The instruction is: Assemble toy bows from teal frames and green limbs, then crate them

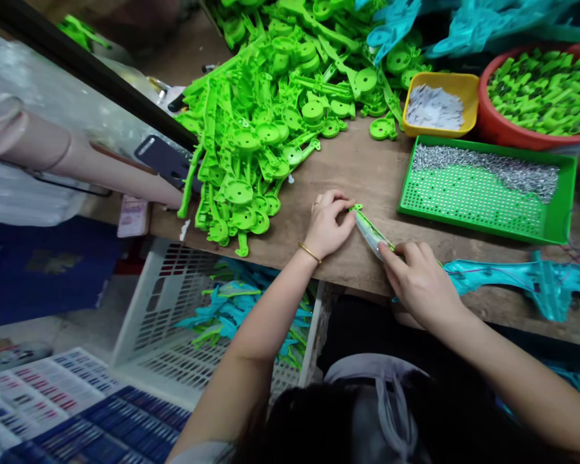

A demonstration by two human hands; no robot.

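Observation:
My left hand and my right hand together hold one long green plastic part with a pale clear strip along it, low over the wooden table. The left fingers pinch its far end, which has a small ring. The right fingers pinch the near end, close to the table's front edge. A gold bangle sits on my left wrist.
A big heap of green plastic parts lies at the back left. A green tray of small metal pieces, a yellow tub and a red bowl stand right. A teal part lies front right. A white crate sits below.

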